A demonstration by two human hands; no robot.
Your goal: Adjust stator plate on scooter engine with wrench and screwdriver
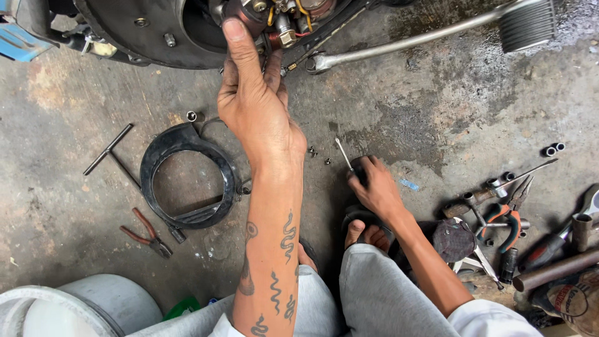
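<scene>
Engine part (262, 15) gripped by left hand (253, 103); right hand (374, 187) clamps screwdriver (349, 159); black ring (187, 175) beside.

Black ring cover (187, 178) on grey stained concrete floor (437, 112). Pliers (146, 234) with red handles; second pliers (508, 215) orange and teal. Screwdriver (350, 163): black handle, silver shaft. Kick lever (430, 37) silver, black ribbed pedal. Grey trousers (374, 293). Dark wavy tattoos on forearm (271, 262).
</scene>
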